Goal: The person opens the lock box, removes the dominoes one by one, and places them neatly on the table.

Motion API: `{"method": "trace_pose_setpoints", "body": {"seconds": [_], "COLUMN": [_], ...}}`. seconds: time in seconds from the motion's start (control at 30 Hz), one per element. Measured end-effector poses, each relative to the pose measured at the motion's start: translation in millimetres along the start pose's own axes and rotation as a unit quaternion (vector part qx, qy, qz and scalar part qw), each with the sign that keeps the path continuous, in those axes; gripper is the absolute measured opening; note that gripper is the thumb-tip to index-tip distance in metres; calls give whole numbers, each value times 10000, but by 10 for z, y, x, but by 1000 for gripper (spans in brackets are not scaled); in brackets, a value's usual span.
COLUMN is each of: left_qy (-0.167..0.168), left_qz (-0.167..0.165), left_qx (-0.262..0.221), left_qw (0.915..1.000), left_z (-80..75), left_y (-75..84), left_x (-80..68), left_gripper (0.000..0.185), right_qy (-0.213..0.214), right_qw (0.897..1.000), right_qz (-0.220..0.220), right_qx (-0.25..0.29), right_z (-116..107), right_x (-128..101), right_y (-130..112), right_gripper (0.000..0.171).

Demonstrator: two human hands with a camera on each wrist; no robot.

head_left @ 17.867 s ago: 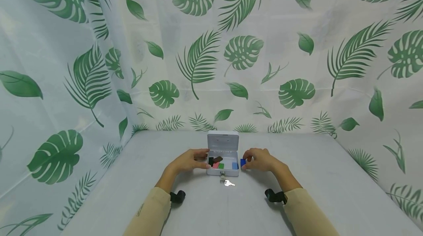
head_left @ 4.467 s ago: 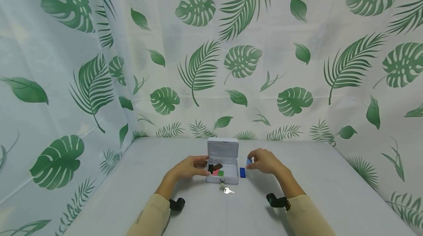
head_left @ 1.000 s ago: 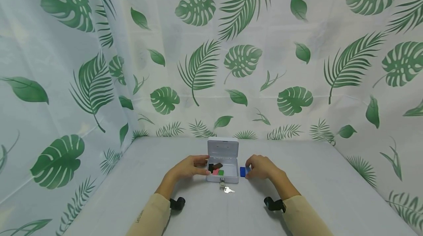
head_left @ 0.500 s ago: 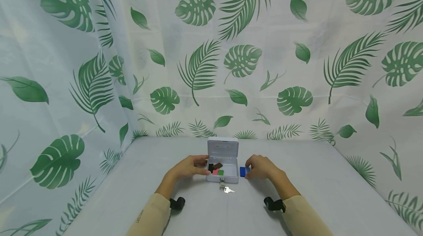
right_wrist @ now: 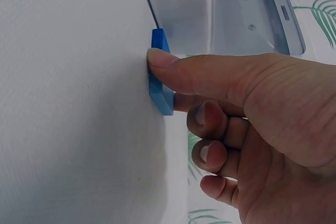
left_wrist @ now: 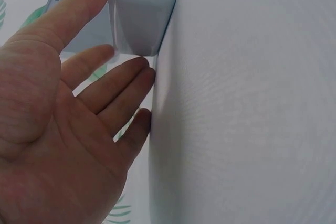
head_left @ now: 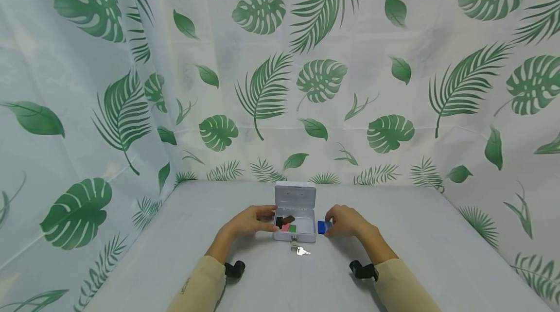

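A small white metal box (head_left: 295, 235) stands open mid-table, its lid (head_left: 295, 196) upright. Inside lie black, brown, pink and green blocks (head_left: 286, 225). My left hand (head_left: 253, 220) rests on the box's left side; in the left wrist view the thumb (left_wrist: 79, 9) touches the box (left_wrist: 143, 14) and the fingers lie straight on the table. Right of the box a dark blue block (head_left: 321, 227) stands on the table. My right hand (head_left: 345, 221) pinches a light blue block (head_left: 328, 224) beside it, thumb (right_wrist: 173, 66) on the light blue block (right_wrist: 161, 97) with the dark blue block (right_wrist: 158, 39) behind.
A key sits in the box's front lock (head_left: 294, 242) with a second key (head_left: 302, 252) hanging onto the white tablecloth (head_left: 420, 253). Leaf-print curtains (head_left: 280, 83) close off the back and both sides. Black camera mounts (head_left: 235, 269) sit at my wrists.
Over the last second nothing has visibly moved. Earlier the light blue block left the box, and my right hand brought it down beside the dark blue one.
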State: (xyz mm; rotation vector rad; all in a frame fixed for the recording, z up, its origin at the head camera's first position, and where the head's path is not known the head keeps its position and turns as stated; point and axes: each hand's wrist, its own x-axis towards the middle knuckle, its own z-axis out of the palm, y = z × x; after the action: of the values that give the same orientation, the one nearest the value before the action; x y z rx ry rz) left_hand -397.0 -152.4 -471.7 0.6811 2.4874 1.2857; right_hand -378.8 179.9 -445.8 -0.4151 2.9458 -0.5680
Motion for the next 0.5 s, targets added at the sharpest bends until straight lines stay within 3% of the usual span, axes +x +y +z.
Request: {"method": "trace_pose_setpoints", "body": {"seconds": [0.5], "left_qy": [-10], "left_qz": [104], "left_qx": [-115], "left_qw": [9999], "left_z": [-2], "left_y": [-9], "left_x": [-7], "left_gripper": [79], "right_qy": [44], "right_qw": [10000], "right_qz": [-34], "right_qx": [2], "right_z": [-8], "right_x": [1], "right_y": [16], "right_gripper": [41]}}
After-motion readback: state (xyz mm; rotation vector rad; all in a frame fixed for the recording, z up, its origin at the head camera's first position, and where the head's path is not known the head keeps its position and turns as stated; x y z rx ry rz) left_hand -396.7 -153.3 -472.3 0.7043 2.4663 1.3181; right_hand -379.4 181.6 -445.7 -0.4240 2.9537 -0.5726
